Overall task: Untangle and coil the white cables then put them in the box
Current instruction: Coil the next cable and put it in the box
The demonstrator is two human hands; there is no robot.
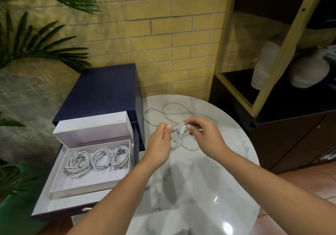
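A white cable [177, 140] hangs in a small bundle between my hands above the round marble table [192, 183]. My left hand [161, 142] pinches the bundle at its left side, and my right hand [203, 134] pinches it from the right, near a plug. Loose loops of the same cable [171, 111] trail over the far part of the table. An open white box [60, 178] sits in a pulled-out drawer to the left, holding three coiled white cables [98, 159]. Its lid [94, 127] lies just behind it.
The dark blue drawer cabinet [101, 89] stands against the table's left edge. Palm leaves [41, 42] and a green pot [16, 207] fill the far left. A dark shelf unit [283, 96] with white ribbed vases [309, 71] stands at the right, before a yellow brick wall.
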